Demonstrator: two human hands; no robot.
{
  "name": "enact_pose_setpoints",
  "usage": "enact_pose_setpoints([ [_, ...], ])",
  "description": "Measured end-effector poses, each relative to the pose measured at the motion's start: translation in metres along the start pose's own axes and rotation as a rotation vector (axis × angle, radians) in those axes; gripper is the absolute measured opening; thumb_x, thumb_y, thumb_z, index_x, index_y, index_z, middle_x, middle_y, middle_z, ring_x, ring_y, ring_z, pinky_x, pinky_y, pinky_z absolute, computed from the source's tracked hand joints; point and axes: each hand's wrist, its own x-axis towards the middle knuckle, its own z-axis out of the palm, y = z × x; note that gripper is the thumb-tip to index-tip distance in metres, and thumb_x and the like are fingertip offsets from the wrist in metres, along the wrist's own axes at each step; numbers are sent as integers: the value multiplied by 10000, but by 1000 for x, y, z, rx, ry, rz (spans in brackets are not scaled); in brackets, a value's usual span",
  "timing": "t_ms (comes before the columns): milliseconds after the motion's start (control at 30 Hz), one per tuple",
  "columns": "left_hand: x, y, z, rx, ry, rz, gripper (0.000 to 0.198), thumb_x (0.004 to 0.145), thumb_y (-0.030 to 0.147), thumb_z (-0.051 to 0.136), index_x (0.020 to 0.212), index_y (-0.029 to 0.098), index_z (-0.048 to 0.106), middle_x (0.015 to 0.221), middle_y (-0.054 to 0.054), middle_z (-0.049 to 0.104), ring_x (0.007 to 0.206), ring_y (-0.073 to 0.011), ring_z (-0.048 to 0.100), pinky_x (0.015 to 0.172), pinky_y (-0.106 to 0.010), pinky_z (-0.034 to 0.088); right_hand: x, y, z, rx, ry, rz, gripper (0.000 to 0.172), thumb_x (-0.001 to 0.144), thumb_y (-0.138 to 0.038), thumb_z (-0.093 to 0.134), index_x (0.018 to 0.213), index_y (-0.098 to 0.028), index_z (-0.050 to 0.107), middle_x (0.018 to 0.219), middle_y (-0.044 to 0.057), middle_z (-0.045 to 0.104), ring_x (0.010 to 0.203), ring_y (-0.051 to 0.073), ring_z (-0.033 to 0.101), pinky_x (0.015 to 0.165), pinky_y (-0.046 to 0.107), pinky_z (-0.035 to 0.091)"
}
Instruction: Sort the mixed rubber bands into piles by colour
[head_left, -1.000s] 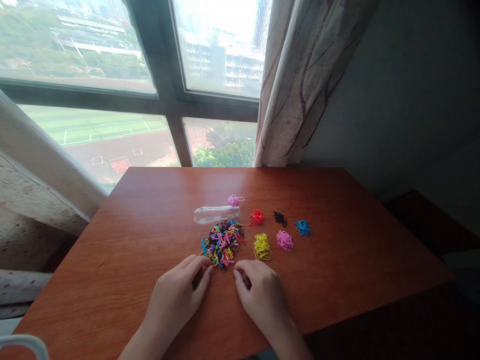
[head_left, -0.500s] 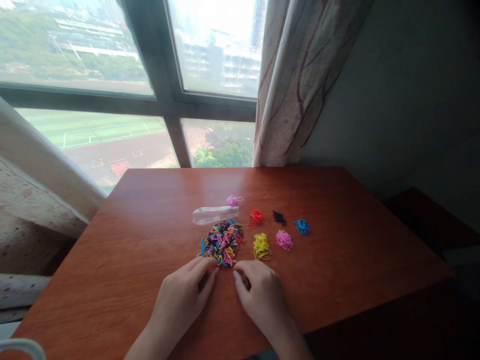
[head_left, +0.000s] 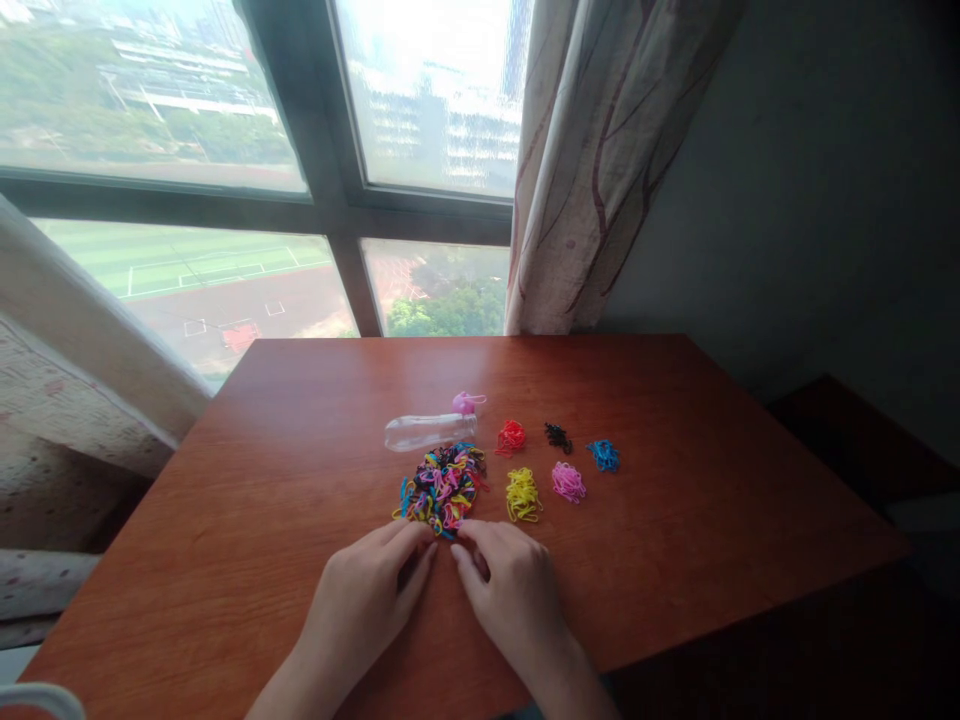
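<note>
A mixed pile of small coloured rubber bands (head_left: 446, 485) lies on the brown table in front of me. My left hand (head_left: 375, 580) rests at its near left edge, fingers curled and thumb close to the index finger. Close beside it, my right hand (head_left: 510, 580) has its curled fingertips at the pile's near edge. Both hands look closed in a pinch; whatever is between the fingertips is too small to make out. Single-colour heaps lie to the right: red bands (head_left: 511, 437), black bands (head_left: 557, 437), blue bands (head_left: 604, 456), yellow bands (head_left: 523, 495) and pink bands (head_left: 568, 482).
Behind the pile a clear plastic bottle (head_left: 427, 432) lies on its side, with a pink cap (head_left: 465, 402) by its right end. The wooden table (head_left: 225, 520) reaches the window. Curtains (head_left: 585, 180) hang at both sides. A white curved object (head_left: 45, 697) shows at bottom left.
My right hand has moved a little left, closer to my left hand and the near edge of the mixed pile. My left hand has barely moved.
</note>
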Motion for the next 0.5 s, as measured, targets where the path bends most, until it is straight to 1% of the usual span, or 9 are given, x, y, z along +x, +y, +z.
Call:
enact_pose_setpoints([
  [100,0,-1,0,9,-27,-5,160,932,272,489,879,248,638,831,-2,713,742,-170,693,627,-234,481,3,-3,3,-30,-12,-6,90,883,-162,626,914,-245,640,776,-22,670,721,177,610,658,272,360],
  [200,0,-1,0,9,-43,-7,163,942,276,479,895,249,633,845,-2,711,762,-177,694,642,-244,483,6,-6,5,-48,-11,-12,114,890,-134,591,866,-238,632,776,-12,672,727,180,613,653,273,353],
  [300,-1,-1,0,14,-51,-10,166,944,269,475,884,248,628,841,-2,707,762,-180,691,639,-247,478,6,-6,5,-19,5,-17,147,892,-115,559,868,-238,637,787,-7,678,734,177,615,662,267,352],
  [500,-2,-2,0,0,-67,-27,164,952,285,475,899,252,627,845,0,701,764,-179,684,646,-248,472,0,-5,-1,29,7,6,144,898,-128,544,851,-239,623,767,-17,667,712,166,606,654,265,333],
])
